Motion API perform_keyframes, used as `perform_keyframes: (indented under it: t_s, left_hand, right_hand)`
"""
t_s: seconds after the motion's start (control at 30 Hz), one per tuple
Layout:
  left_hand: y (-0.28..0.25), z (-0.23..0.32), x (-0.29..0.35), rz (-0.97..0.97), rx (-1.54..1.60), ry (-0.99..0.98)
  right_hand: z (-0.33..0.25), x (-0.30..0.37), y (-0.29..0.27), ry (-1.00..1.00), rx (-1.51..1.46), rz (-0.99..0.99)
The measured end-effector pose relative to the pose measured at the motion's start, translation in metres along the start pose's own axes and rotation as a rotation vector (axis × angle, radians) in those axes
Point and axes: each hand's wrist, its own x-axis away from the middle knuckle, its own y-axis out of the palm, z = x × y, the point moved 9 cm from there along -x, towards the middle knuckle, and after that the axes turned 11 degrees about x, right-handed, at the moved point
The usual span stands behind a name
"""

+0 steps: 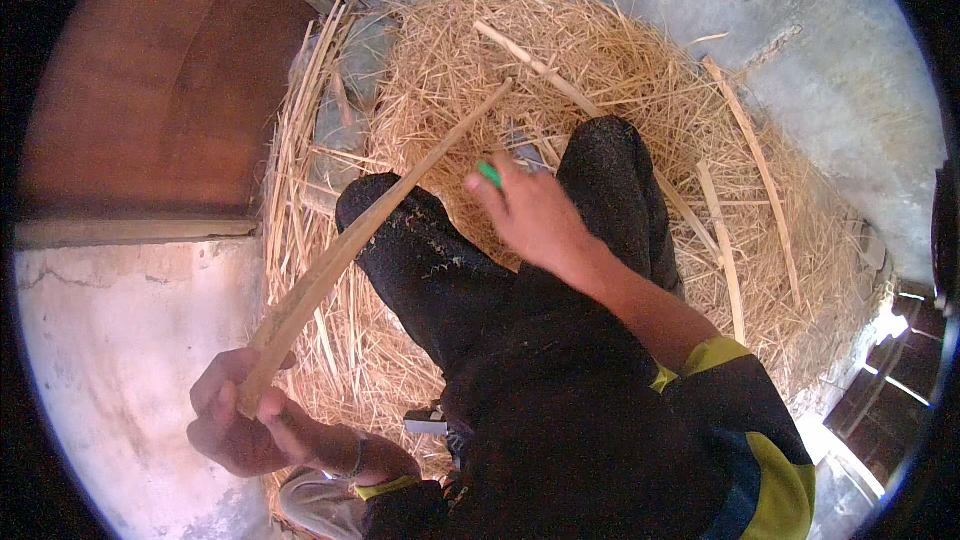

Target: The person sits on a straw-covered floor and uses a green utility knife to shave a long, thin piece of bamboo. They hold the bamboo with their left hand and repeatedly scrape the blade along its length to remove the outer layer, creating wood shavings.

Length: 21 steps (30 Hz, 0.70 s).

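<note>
Left hand at 7 o'clock clenched on long bamboo strip | right hand at centre grasping green-handled tool | strip looks uncut; shavings piled at 12 o'clock

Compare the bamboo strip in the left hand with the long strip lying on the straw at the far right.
The held strip is wide and flat; the lying strip looks narrower. The held strip is raised, gripped at its lower end by the left hand and slanting up over the knees; the lying strip rests loose on the straw pile, touched by no hand. Both are long, pale tan and slightly bowed.
</note>
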Motion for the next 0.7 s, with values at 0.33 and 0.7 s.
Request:
perform_keyframes:
  t_s: [0.33,0.7]
  left_hand:
    - [0.005,0.003,0.003,-0.011,-0.07,-0.007]
    - [0.002,0.003,0.005,0.043,-0.152,-0.019]
  right_hand:
    - [0.011,-0.006,0.022,-0.013,0.237,-0.152]
    - [-0.012,-0.013,0.025,-0.155,0.216,-0.008]
